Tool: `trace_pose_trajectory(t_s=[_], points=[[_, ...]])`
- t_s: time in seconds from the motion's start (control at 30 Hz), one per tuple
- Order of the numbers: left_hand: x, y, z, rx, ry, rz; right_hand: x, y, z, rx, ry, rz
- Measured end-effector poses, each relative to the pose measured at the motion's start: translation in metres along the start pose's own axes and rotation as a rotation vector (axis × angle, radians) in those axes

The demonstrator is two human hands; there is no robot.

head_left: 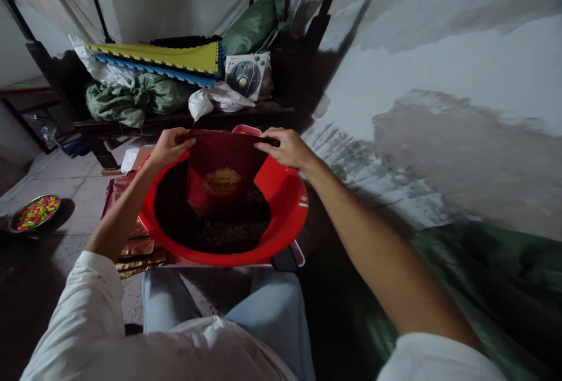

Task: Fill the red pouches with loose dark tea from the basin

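Currently the left hand [171, 147] and right hand [281, 148] grip opposite top corners of a dark red pouch [222, 179]; pouch hangs between them, its lower end in a red plastic basin [285, 194], above dark loose granules [228, 232]; gold-red packets [138, 246] lie stacked just beside the basin's near left rim; farther left, a steel bowl [35, 213] holds bright pieces.

Nothing here can be read clearly. The gold oval label [222, 182] on the dark red bag [219, 153] shows only blurred characters, and white marks at three o'clock on the red basin [287, 194] are too small to make out.
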State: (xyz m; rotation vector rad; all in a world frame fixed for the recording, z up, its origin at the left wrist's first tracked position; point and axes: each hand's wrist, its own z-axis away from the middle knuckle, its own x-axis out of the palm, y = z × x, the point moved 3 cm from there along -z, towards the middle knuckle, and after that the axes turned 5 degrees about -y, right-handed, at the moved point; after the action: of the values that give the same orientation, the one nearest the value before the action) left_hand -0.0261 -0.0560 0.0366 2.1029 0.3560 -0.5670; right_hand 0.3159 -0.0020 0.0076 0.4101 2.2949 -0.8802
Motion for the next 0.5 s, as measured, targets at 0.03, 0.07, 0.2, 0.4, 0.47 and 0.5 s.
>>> trace_pose_trajectory(t_s=[0.03,0.07,0.2,0.4,0.47,0.5], points=[[0.0,0.0,0.0,-0.001,-0.007,0.011,0.0,-0.001,-0.001,-0.008,-0.005,0.014],[0.0,0.001,0.001,-0.001,-0.012,0.02,0.0,-0.003,-0.002,-0.019,-0.01,0.031],[0.0,0.002,0.002,0.005,-0.003,0.024,0.002,-0.01,-0.006,-0.037,-0.037,0.141],[0.001,0.0,0.002,-0.015,0.018,0.026,0.006,-0.022,-0.013,0.009,-0.065,0.212],[0.001,-0.001,0.002,-0.012,0.028,0.018,0.007,-0.026,-0.017,0.035,-0.099,0.242],[0.002,0.0,0.002,-0.005,0.028,0.016,0.007,-0.029,-0.018,0.051,-0.119,0.252]])
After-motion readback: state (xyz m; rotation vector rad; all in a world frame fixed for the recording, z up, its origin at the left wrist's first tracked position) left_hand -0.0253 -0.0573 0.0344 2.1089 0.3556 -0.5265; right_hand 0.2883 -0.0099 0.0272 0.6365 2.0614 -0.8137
